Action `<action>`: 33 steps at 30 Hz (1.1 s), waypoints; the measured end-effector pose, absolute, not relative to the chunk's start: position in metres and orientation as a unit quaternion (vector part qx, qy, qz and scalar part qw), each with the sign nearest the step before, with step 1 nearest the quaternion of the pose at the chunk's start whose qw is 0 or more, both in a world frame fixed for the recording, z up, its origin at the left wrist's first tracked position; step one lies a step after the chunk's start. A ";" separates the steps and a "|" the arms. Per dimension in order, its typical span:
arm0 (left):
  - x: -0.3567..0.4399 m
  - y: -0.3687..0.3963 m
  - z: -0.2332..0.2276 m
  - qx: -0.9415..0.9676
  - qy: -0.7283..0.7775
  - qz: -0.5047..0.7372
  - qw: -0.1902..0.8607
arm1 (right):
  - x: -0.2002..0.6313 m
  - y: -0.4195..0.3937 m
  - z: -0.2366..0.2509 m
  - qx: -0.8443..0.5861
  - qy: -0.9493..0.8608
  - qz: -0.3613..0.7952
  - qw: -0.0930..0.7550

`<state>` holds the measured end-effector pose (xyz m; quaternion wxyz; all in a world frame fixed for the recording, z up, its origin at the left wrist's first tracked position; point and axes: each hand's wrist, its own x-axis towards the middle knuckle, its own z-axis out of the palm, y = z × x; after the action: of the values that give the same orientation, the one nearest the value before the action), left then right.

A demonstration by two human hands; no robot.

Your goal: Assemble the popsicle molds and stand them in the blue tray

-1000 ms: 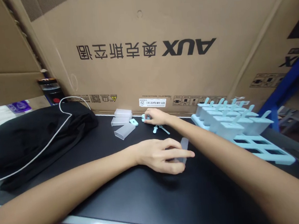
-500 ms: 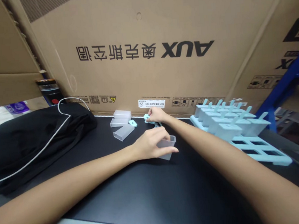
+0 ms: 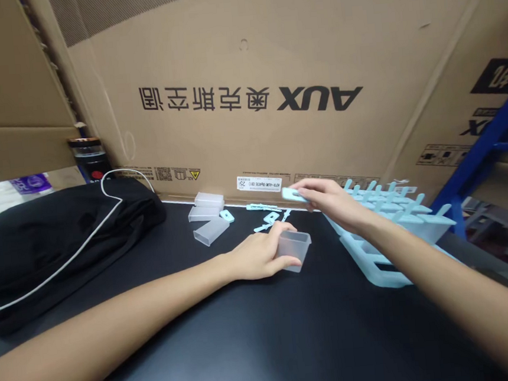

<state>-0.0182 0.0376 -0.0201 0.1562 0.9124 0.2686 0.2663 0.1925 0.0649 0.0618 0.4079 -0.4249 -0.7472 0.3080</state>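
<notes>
left hand point(image 3: 259, 255) sits mid-frame on the black tabletop point(image 3: 257, 332), fingers wrapped around a frosted plastic cup point(image 3: 293, 250). cup stands upright on the tabletop, open end up, thumb below its near side, fingers over the left side.

right hand point(image 3: 332, 201) is right of centre, raised above the tabletop, fingers pinching a small light-blue stick piece point(image 3: 293, 195) at its right end. piece is roughly level, pointing left, well above and slightly right of the cup, not touching it.

just behind the right hand: light-blue mold tray point(image 3: 367, 263) at right of frame, filled cups with blue sticks point(image 3: 416, 218) standing in its far rows, near slots open. the right wrist covers part of the tray.

loose blue stick pieces point(image 3: 267, 218) lie on the tabletop behind the cup, toward the cardboard; one more small blue lid point(image 3: 226, 216) to their left. three more frosted cups point(image 3: 209, 212) lie on their sides, upper centre-left, near each other, well apart from the hands.

left of frame: black cloth point(image 3: 40, 245) heaped on the tabletop with a white cable point(image 3: 84, 241) running over it. dark bottle point(image 3: 87, 159) behind it. big cardboard box point(image 3: 269, 64) printed "aux", upside down, fills the back. blue metal frame point(image 3: 481, 147) at far right.
</notes>
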 end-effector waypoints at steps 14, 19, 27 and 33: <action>-0.003 0.016 -0.021 0.913 0.352 0.206 0.003 | 0.190 0.000 0.014 -0.468 -0.739 0.273 0.399; 0.005 -0.001 -0.019 0.911 0.367 0.189 -0.012 | 0.189 -0.015 0.019 -0.518 -0.782 0.092 0.335; 0.004 0.001 -0.017 0.914 0.356 0.188 0.056 | 0.185 -0.025 0.019 -0.491 -0.836 -0.066 0.235; 0.001 0.002 -0.015 0.928 0.309 0.181 0.103 | 0.188 -0.029 0.019 -0.360 -0.881 -0.198 0.235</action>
<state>0.0014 0.0025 -0.0155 0.1026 0.9280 0.3091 0.1809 0.1875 -0.0289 0.0188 0.2352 -0.3601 -0.8808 -0.1979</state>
